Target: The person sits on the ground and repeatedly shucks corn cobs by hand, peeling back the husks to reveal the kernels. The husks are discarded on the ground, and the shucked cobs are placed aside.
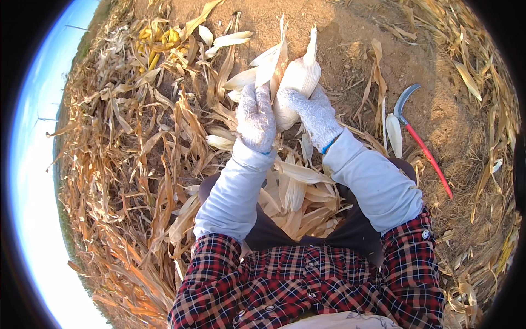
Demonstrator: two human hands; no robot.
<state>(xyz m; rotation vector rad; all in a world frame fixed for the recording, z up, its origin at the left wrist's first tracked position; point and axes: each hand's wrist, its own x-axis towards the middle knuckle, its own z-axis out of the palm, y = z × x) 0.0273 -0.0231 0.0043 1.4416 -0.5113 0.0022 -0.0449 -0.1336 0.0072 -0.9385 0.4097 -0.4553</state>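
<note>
In front of me my right hand (314, 117), in a whitish knit glove with a blue cuff edge, grips an ear of corn (302, 76) still wrapped in pale husk. The ear's pointed husk tip faces away from me. Close beside it, my left hand (255, 119), gloved the same way, has its fingers against pale husk leaves (269, 63) that spread beyond the fingertips. Its thumb and palm side are partly hidden. Loose stripped husks (294, 189) are piled between my legs, below both hands.
A sickle (427, 152) with a red handle and curved blade lies on the bare soil (444, 107) to the right. Bare yellow corn ears (158, 41) are heaped at the upper left. Dry stalks and leaves (152, 152) cover the ground on the left.
</note>
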